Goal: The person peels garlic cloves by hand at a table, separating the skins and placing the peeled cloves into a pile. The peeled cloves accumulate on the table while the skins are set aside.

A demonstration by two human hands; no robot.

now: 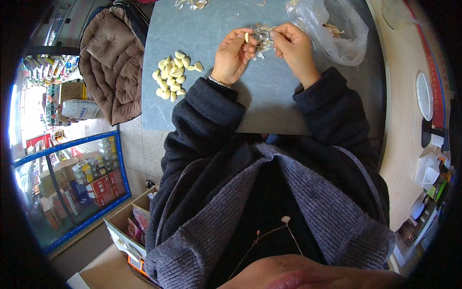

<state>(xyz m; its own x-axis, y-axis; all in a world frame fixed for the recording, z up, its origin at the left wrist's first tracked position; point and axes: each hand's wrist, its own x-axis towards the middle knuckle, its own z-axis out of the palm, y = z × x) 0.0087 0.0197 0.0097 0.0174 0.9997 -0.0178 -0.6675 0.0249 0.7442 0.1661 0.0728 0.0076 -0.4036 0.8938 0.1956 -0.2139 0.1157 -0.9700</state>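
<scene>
Between the thumb and fingers of my left hand [232, 54] is a pale garlic clove [247, 37]. My right hand [294, 48] is close beside it, thumb and forefinger pinched on a bit of dry garlic skin [269, 28]. Below and between the fingertips, loose papery skins [264, 44] lie on the grey table [267, 97]. Left of my left wrist rests a pile of peeled garlic cloves [169, 76], a couple of them slightly apart on its right side.
A clear plastic bag [343, 47] with dry skins inside lies right of my right hand. More skins [196, 3] are at the table's far edge. A brown cushioned chair [115, 61] stands at the left, above a blue-framed glass case [72, 188]. A wooden counter [400, 144] runs along the right.
</scene>
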